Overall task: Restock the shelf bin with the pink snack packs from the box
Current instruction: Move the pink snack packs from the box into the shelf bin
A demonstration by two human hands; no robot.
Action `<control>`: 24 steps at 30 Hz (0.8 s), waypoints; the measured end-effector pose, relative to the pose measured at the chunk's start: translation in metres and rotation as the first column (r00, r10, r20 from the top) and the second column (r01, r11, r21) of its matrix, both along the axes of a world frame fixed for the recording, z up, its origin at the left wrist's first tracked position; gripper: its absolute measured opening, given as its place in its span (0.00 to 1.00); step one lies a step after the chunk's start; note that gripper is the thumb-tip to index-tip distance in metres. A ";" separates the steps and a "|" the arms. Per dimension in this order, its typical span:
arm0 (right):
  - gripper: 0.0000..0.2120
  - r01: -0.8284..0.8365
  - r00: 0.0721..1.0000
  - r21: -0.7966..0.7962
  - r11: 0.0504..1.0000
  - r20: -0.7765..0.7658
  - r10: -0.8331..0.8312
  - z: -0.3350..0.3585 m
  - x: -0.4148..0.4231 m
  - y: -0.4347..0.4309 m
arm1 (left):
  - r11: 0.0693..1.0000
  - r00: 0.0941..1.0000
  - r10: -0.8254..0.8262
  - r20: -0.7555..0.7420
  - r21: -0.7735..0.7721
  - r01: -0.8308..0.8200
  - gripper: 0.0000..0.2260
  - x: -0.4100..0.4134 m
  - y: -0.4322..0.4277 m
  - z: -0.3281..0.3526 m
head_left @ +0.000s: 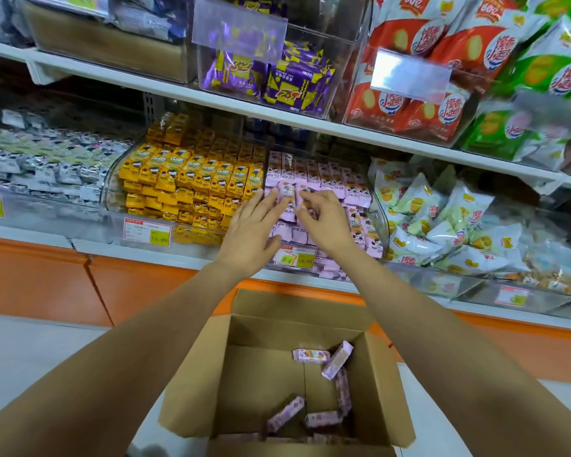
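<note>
I'm looking down past both forearms at the lower shelf (165,249). The left grip (254,225) is wide: fingers straight and spread, their tips laid against the front of the pink packs (314,174) in the clear bin (380,225). The right grip (325,219) is narrow, fingers curled in, thumb and fingertips pinching one pack (302,196) at the top of the front row; that pack stands just beside another upright one that the left fingertips touch. The pink packs fill the bin in upright rows at the back and a looser heap lower down, behind a yellow price tag (295,257). Just left of this bin is a bin of yellow packs (192,179), to the right a heap of white and green bags (442,225). Below my arms the box (386,390) sits open on the floor, flaps out, with loose packs (338,359) scattered along its right side and near edge, some flat, some tilted against the wall
</note>
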State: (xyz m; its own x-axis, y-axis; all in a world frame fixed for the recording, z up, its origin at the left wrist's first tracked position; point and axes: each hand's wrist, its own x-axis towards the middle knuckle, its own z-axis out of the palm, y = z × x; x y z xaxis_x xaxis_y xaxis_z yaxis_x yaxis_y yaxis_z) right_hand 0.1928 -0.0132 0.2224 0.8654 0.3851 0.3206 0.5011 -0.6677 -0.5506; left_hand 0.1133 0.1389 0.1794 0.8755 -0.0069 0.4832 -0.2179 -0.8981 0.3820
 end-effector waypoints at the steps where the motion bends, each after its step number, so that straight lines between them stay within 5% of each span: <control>1: 0.20 -0.033 0.999 0.013 0.999 -0.005 0.033 0.000 -0.002 0.001 | 1.000 1.000 -0.003 0.004 0.000 0.003 0.28 0.001 -0.001 0.001; 11: 0.26 -0.144 0.967 0.009 0.990 -0.212 0.143 0.001 -0.009 0.006 | 0.999 0.997 0.007 0.072 0.049 -0.011 0.23 -0.003 0.005 0.000; 20: 0.19 -0.130 0.976 0.046 0.990 -0.168 0.136 -0.006 -0.004 0.010 | 0.998 0.998 0.041 -0.046 0.046 -0.039 0.27 -0.004 0.002 0.001; 24: 0.22 -0.184 0.972 -0.037 0.982 -0.156 0.176 -0.006 -0.007 -0.004 | 0.995 0.997 0.059 0.045 0.077 -0.063 0.26 -0.012 -0.002 -0.001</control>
State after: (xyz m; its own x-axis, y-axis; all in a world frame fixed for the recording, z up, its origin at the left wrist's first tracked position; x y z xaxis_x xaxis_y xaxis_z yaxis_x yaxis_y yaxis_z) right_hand 0.1857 -0.0167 0.2163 0.8174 0.5512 0.1674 0.5290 -0.6032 -0.5969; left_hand 0.1017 0.1374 0.1787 0.8538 0.0068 0.5205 -0.1764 -0.9369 0.3017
